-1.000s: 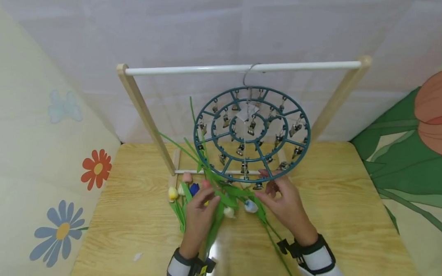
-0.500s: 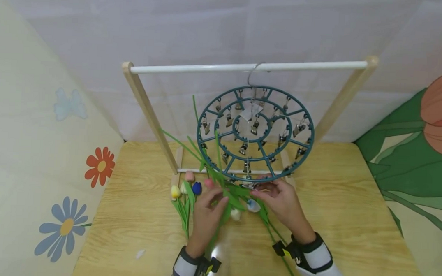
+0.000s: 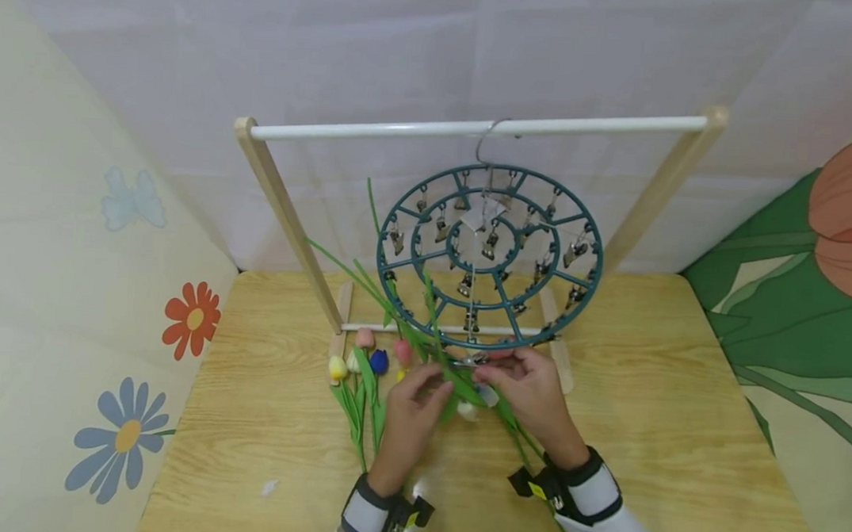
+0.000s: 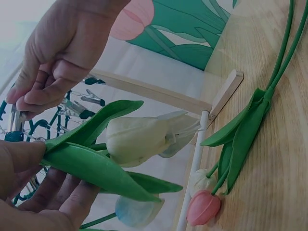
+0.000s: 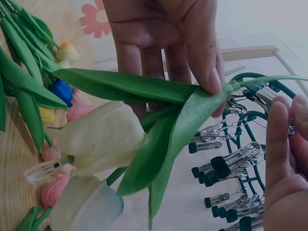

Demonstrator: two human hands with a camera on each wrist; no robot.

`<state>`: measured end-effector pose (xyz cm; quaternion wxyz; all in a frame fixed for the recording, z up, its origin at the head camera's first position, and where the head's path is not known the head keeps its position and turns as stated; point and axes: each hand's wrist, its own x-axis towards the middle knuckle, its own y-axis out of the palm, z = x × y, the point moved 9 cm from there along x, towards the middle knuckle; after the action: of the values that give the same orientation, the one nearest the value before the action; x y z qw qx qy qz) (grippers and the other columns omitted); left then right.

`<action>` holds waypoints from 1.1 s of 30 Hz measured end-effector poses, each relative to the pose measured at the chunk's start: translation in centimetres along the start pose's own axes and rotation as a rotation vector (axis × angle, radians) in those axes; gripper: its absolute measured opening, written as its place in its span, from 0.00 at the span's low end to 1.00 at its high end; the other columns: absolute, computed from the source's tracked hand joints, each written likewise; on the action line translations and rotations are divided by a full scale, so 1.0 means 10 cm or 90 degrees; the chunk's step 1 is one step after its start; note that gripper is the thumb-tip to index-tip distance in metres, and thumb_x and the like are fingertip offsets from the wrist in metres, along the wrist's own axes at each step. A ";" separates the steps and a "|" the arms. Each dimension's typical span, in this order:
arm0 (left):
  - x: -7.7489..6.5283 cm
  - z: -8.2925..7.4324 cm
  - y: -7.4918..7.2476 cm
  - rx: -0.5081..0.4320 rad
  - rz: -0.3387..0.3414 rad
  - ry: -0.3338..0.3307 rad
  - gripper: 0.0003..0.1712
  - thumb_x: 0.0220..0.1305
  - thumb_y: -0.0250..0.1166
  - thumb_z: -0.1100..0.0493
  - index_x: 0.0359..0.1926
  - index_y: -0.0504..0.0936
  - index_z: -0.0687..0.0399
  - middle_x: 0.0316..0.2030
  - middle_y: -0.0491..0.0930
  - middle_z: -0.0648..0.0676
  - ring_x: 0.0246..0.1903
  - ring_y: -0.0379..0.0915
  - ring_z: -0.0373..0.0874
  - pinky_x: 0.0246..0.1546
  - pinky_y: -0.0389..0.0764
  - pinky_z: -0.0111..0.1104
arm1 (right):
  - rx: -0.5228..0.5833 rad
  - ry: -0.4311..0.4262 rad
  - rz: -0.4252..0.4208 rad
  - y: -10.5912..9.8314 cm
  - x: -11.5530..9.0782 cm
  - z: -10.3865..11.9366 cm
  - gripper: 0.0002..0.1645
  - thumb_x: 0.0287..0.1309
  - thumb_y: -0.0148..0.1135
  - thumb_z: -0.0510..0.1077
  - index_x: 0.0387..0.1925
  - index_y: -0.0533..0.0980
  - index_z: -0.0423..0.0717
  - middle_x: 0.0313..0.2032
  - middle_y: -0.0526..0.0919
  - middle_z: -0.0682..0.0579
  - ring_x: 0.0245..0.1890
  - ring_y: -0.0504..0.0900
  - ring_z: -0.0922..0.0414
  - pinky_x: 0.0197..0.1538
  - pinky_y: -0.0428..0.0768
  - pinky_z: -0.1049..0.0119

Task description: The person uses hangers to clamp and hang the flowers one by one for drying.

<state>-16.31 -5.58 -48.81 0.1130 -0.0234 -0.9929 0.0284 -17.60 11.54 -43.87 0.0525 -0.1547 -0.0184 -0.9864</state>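
My left hand [image 3: 411, 416] pinches a white artificial tulip [image 4: 137, 139] where its green leaves meet the stem. The bloom points down, and a clear plastic piece shows at its tip. Up at the front rim of a round dark-green clip hanger [image 3: 379, 256], my right hand [image 3: 534, 402] pinches a metal clip [image 5: 263, 95] between thumb and fingers. The tulip's thin stem passes right at this clip in the right wrist view. A pale blue tulip [image 5: 86, 204] hangs head down close beside the white one.
The hanger hooks onto a white rail [image 3: 375, 129] between wooden posts [image 3: 285, 220]. Several clips dangle from its rings. Yellow [image 3: 337, 368], blue [image 3: 379, 362] and pink [image 3: 402, 351] tulips lie at left on the wooden table [image 3: 640, 434]. More stems lie at right.
My left hand has moved right with the white tulip, and my right hand slightly left along the hanger's front rim. The two hands are now closer together, with the stem up by the clip.
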 end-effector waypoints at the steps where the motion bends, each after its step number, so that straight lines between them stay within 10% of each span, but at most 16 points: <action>1: 0.00 0.00 0.01 -0.005 0.002 -0.002 0.12 0.66 0.68 0.69 0.50 0.85 0.62 0.44 0.85 0.62 0.43 0.84 0.41 0.44 0.90 0.33 | -0.001 -0.005 0.000 0.00 0.00 0.00 0.11 0.56 0.64 0.19 0.41 0.73 0.17 0.36 0.86 0.62 0.33 0.88 0.65 0.37 0.89 0.70; 20: -0.01 0.04 0.09 -0.019 0.036 -0.041 0.14 0.68 0.66 0.68 0.53 0.84 0.59 0.50 0.83 0.60 0.48 0.85 0.51 0.49 0.88 0.34 | -0.021 0.036 -0.003 0.03 0.00 -0.08 0.13 0.56 0.66 0.22 0.42 0.74 0.19 0.37 0.85 0.60 0.35 0.88 0.64 0.40 0.89 0.70; 27: -0.03 0.04 0.02 0.035 0.030 -0.016 0.17 0.68 0.69 0.62 0.56 0.82 0.53 0.55 0.84 0.54 0.54 0.83 0.48 0.57 0.85 0.36 | -0.118 0.035 -0.041 0.04 0.00 -0.09 0.16 0.53 0.70 0.23 0.44 0.76 0.25 0.38 0.83 0.36 0.35 0.83 0.67 0.38 0.87 0.74; 33: -0.05 0.10 -0.23 0.079 -0.018 0.008 0.18 0.64 0.71 0.66 0.55 0.82 0.61 0.51 0.85 0.61 0.50 0.82 0.59 0.49 0.88 0.40 | -0.172 0.019 -0.058 -0.07 -0.06 -0.14 0.12 0.56 0.71 0.26 0.39 0.76 0.32 0.31 0.77 0.52 0.28 0.75 0.66 0.28 0.76 0.73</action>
<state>-16.18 -7.99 -49.77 0.1211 -0.0023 -0.9887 0.0881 -17.52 12.23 -45.36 -0.0132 -0.1447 0.1085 -0.9834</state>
